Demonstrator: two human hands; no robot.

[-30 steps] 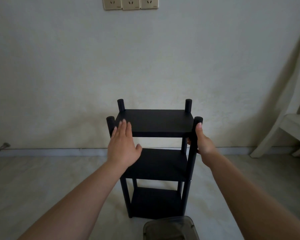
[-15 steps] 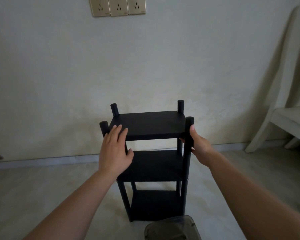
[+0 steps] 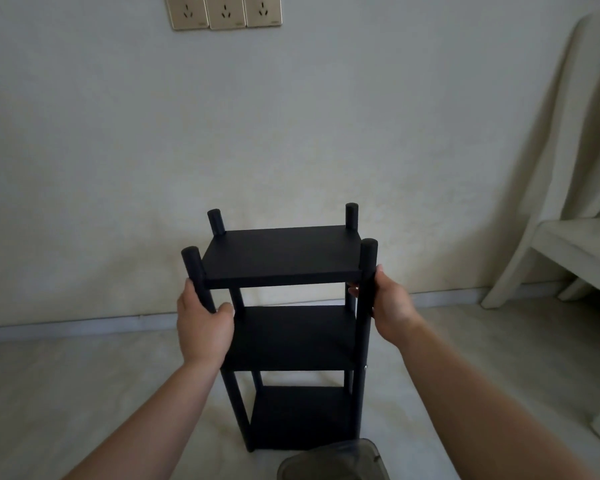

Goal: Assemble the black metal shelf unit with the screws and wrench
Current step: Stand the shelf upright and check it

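The black metal shelf unit (image 3: 284, 258) stands upright on the floor in front of the wall, with three shelves and four round posts. My left hand (image 3: 203, 327) grips the near left post just below the top shelf. At the same height, my right hand (image 3: 390, 306) grips the near right post. A small silver screw head (image 3: 365, 367) shows on the near right post at the middle shelf. No wrench is in view.
A grey translucent plastic container (image 3: 333, 462) sits at the bottom edge, just in front of the shelf. A pale chair (image 3: 568, 237) stands at the right against the wall. Three wall sockets (image 3: 224, 10) are high on the wall. A low skirting (image 3: 84, 323) runs along the floor.
My left hand came off the top shelf's front edge and closed round the near left post. My right hand kept its hold on the near right post. The view shifted slightly.
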